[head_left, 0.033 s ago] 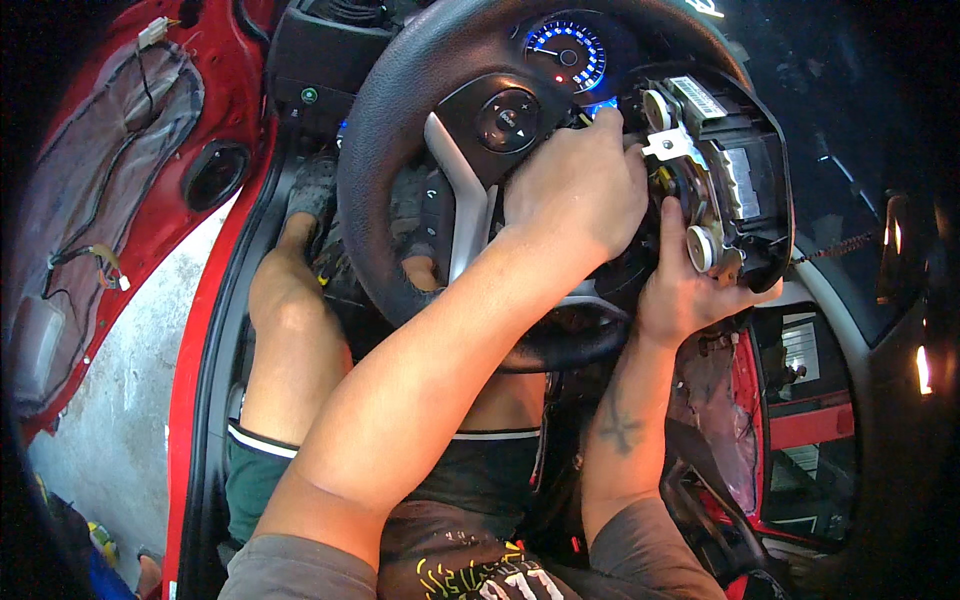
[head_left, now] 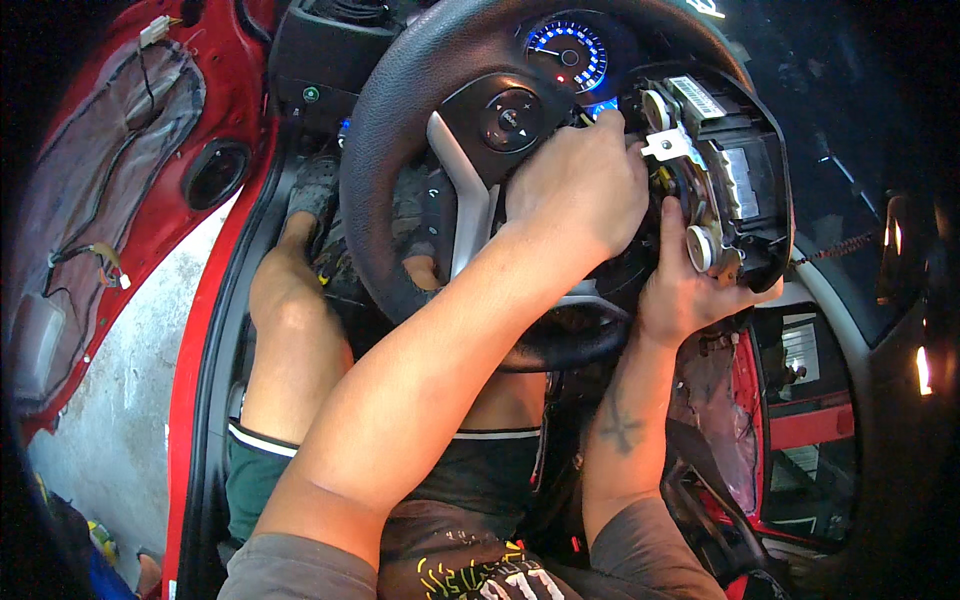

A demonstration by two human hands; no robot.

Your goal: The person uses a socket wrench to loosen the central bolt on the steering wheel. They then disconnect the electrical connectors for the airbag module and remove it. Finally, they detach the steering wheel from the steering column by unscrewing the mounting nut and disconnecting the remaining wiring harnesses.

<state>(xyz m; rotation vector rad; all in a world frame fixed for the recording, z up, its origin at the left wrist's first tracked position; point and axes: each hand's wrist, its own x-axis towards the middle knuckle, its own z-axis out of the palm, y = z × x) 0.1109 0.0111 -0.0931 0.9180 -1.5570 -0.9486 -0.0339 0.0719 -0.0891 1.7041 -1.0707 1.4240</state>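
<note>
Rising to the right of the steering wheel's hub is an airbag module (head_left: pixel 755 180), its back toward me, showing a black housing, a white label, a metal bracket and round white pieces. My right hand (head_left: pixel 675 290) grips its lower end, thumb up along the inner edge. Across the hub of the black steering wheel (head_left: pixel 375 130) reaches my left hand (head_left: pixel 580 185), closed, its fingertips curled in beside the module's inner side. Whatever they pinch is hidden behind the hand. Some yellow wiring shows between the hands.
A lit blue gauge (head_left: pixel 567 55) glows behind the wheel. On the left, the red car door (head_left: pixel 225 90) stands ajar with its inner panel off and loose connectors hanging. My legs are under the wheel. A window (head_left: pixel 805 420) is at the right.
</note>
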